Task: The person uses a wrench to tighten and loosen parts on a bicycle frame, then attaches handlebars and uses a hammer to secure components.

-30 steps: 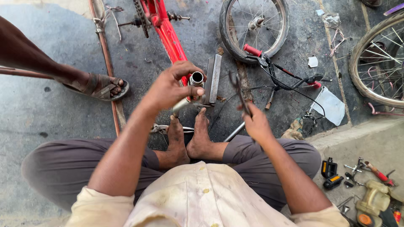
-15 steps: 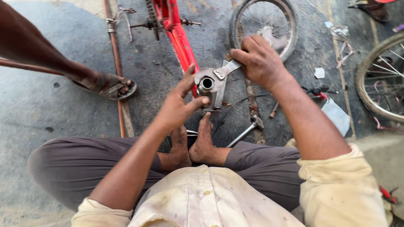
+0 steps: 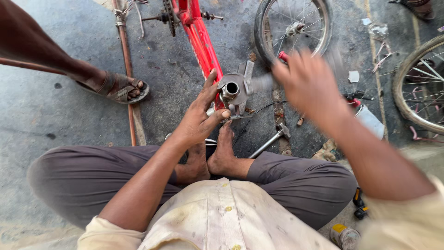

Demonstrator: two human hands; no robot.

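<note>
Left hand [image 3: 200, 115] sits centre frame, and I see its fingers clamped round a grey metal hub part [image 3: 232, 91] with a round bore, held just above my crossed feet. Right hand [image 3: 309, 85], upper right of centre, is blurred; open or closed, I cannot tell. Red bicycle frame [image 3: 202, 39] lies just behind the part, spoked wheel [image 3: 293, 28] at top, hammer [image 3: 270, 141] on the ground below.

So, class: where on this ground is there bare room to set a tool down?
Bare concrete lies left of the brown pipe, beyond the sandalled foot. It is crowded right of the red frame: wheel, hammer, scraps. The left hand holds a metal part.
</note>
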